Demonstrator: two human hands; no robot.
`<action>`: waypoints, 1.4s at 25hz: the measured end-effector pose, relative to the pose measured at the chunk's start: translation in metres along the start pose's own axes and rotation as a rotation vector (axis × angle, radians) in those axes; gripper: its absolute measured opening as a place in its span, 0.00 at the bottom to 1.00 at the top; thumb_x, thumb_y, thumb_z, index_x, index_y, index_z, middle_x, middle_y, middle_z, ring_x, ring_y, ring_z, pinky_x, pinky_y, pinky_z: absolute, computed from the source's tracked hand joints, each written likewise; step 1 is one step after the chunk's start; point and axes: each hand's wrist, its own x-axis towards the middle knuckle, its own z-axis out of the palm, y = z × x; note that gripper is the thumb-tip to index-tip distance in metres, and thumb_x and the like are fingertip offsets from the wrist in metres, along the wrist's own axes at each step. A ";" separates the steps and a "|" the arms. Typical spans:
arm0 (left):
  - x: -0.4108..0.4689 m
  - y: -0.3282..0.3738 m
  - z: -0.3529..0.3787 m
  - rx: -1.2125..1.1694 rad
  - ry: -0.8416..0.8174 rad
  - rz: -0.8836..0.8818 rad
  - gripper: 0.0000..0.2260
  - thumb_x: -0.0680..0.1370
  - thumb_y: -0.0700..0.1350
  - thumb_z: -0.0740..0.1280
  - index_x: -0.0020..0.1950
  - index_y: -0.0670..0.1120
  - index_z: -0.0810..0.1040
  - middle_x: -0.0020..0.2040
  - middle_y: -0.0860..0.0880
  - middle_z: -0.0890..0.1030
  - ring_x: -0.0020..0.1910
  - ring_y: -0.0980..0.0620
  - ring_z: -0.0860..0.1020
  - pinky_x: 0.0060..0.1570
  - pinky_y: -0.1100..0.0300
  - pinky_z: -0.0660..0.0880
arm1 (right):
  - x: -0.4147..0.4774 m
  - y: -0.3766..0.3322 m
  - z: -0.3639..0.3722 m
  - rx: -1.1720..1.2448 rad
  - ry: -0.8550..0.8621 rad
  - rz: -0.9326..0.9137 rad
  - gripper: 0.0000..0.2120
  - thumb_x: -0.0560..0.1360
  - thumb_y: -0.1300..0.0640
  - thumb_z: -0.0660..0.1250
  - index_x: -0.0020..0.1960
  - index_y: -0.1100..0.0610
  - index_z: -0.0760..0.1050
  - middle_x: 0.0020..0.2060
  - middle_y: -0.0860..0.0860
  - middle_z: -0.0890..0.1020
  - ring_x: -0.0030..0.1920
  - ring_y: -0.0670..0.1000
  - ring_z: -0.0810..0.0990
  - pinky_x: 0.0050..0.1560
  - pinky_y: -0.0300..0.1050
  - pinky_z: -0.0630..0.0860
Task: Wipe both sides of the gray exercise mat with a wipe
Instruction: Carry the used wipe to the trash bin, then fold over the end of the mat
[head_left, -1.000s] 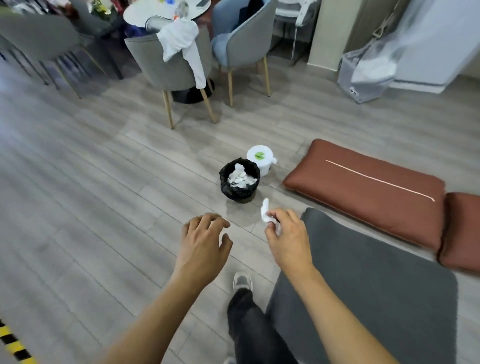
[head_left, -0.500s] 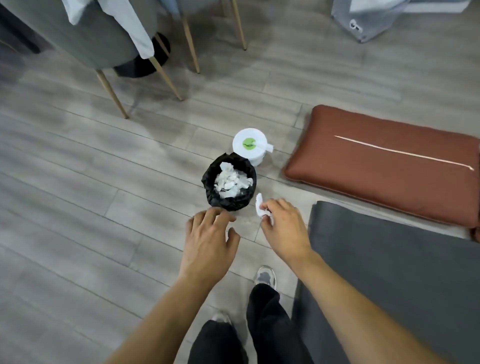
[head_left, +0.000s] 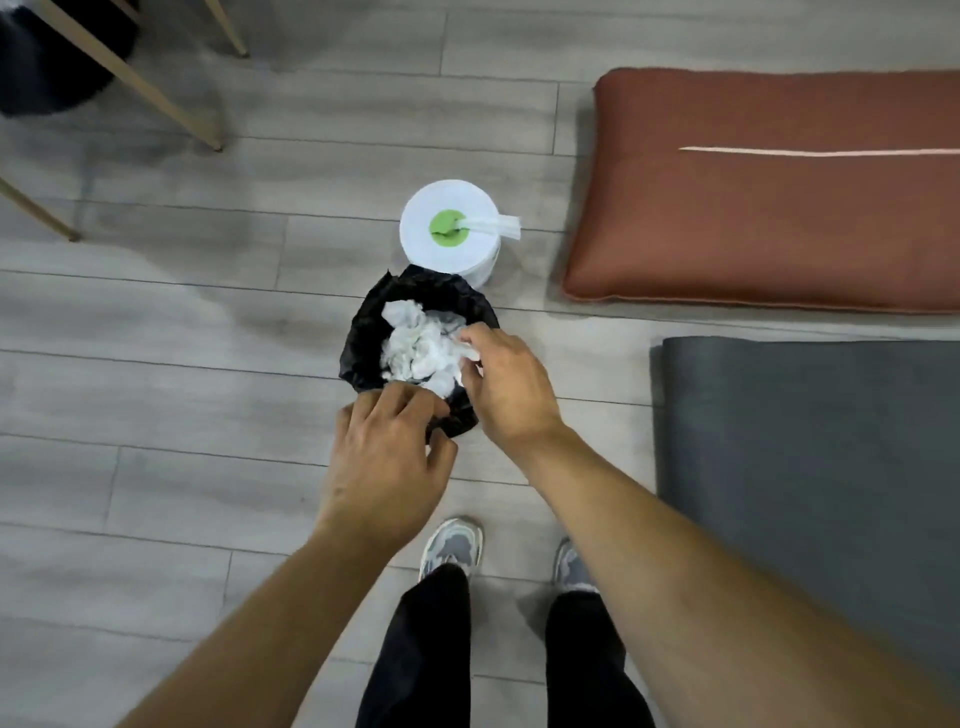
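The gray exercise mat (head_left: 805, 467) lies flat on the wood floor at the right. My right hand (head_left: 509, 389) hovers over a small trash bin lined with a black bag (head_left: 363, 332) and pinches a crumpled white wipe (head_left: 469, 355) at its fingertips, just above the used wipes that fill the bin. At the bin's near rim, my left hand (head_left: 384, 457) has its fingers curled, with black bag plastic between fingers and thumb.
A white wipe canister (head_left: 447, 208) with a green centre and a wipe sticking out stands just behind the bin. A brown cushion (head_left: 753, 208) lies beyond the mat. Chair legs (head_left: 156, 88) stand at the top left. My shoes (head_left: 452, 545) are near the bin.
I have leaned closer over the bin. My right hand carried the wipe from beside the bin to over its opening, and my left hand reached forward to the near rim.
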 end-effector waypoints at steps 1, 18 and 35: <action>0.003 -0.003 0.000 0.019 -0.014 0.021 0.11 0.76 0.45 0.67 0.57 0.49 0.81 0.56 0.49 0.80 0.55 0.43 0.75 0.59 0.46 0.70 | 0.000 0.002 0.002 0.026 0.024 0.048 0.15 0.77 0.62 0.63 0.63 0.53 0.73 0.53 0.51 0.80 0.55 0.53 0.77 0.56 0.49 0.74; -0.149 0.259 0.065 0.150 -0.274 0.783 0.14 0.75 0.50 0.60 0.57 0.51 0.81 0.57 0.52 0.79 0.56 0.45 0.75 0.60 0.46 0.70 | -0.340 0.152 -0.158 0.189 0.731 0.692 0.16 0.78 0.60 0.61 0.64 0.51 0.72 0.58 0.47 0.75 0.55 0.50 0.75 0.56 0.48 0.75; -0.544 0.539 0.275 0.272 -0.367 1.059 0.12 0.76 0.48 0.61 0.56 0.52 0.80 0.55 0.56 0.78 0.56 0.48 0.75 0.59 0.52 0.69 | -0.872 0.378 -0.206 0.274 0.886 1.010 0.14 0.78 0.57 0.62 0.62 0.46 0.73 0.56 0.41 0.74 0.50 0.44 0.78 0.48 0.43 0.77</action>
